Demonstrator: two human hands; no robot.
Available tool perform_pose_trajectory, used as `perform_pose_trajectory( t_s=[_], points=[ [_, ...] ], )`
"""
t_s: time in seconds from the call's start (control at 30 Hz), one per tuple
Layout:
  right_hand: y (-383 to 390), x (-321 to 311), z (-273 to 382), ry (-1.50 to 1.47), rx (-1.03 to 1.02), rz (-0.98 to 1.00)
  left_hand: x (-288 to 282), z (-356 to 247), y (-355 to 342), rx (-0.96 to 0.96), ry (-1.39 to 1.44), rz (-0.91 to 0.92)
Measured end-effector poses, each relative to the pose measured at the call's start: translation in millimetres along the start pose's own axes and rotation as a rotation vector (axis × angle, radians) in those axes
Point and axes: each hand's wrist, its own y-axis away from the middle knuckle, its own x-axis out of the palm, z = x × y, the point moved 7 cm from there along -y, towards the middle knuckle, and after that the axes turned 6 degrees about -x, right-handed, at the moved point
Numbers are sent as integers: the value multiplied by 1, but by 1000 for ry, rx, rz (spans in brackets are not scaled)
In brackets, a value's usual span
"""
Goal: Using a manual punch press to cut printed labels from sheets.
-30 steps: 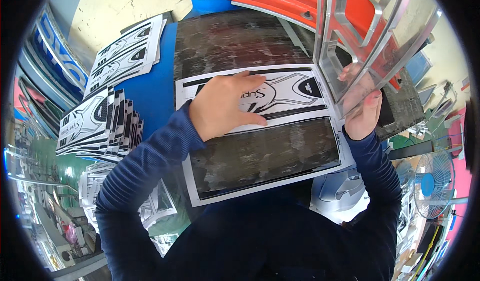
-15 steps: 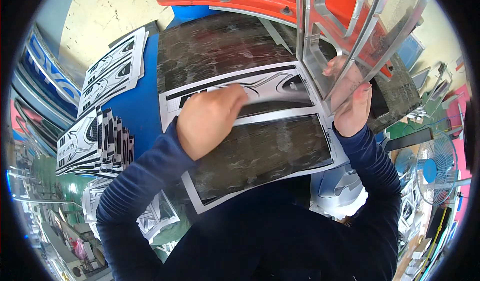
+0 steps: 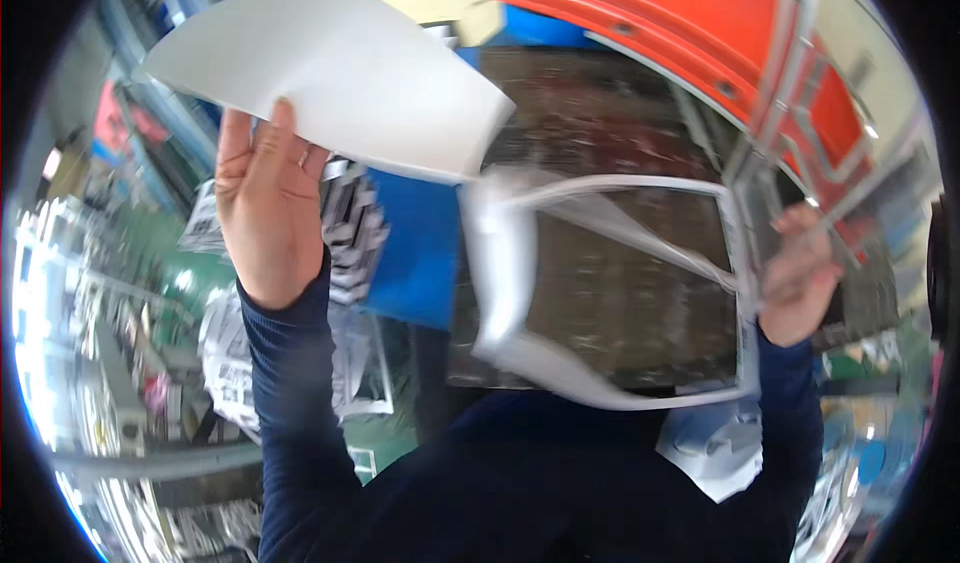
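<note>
1. White sheet (image 3: 340, 73) is up in the air at upper left, blank side showing, curled and tilted; held at its lower left edge by the left hand (image 3: 265, 203).
2. L hand: raised, back of hand toward the camera, fingers (image 3: 283, 128) up along the sheet; looks like a pinch on the edge w/ the thumb behind, but the thumb is hidden so can't be sure; dark blue sleeve (image 3: 290, 383) runs down to the lower edge.
3. White frame-shaped leftover (image 3: 610, 378) lies over the dark glossy panel (image 3: 630, 293) at centre; a loose strip (image 3: 640, 238) of it lifts across the opening; much of it is motion-blurred, esp. the left side.
4. R hand (image 3: 800, 283): at the right edge of the frame leftover, fingers curled and closed on that edge; exact grip unclear bc of blur.
5. Orange moulded part (image 3: 690, 33) w/ a grey metal bracket (image 3: 800, 113) sits beyond the panel, upper right, just above the r hand.
6. Blue surface (image 3: 420, 253) shows between the two hands, below the sheet; stack of black-and-white printed decals (image 3: 350, 233) just left of it, near the l wrist; more printed sheets (image 3: 240, 363) lower left, blurred.
</note>
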Motion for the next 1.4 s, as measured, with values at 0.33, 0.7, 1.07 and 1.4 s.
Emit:
perform_pose_trajectory(
  t_s=[0.33,0.7,1.07,1.4],
  points=[
    [0,-8,-9,-48,40,-114,-150,-79,18,452,-1015,-282],
    [-1,-8,1,-39,-88,-11,16,40,96,216,-1055,740],
    [2,-49,36,-11,-148,-84,4,-10,124,135,-1022,744],
    [21,-66,29,43,-61,-74,-310,-234,111,-216,-1148,-246]
  ],
)
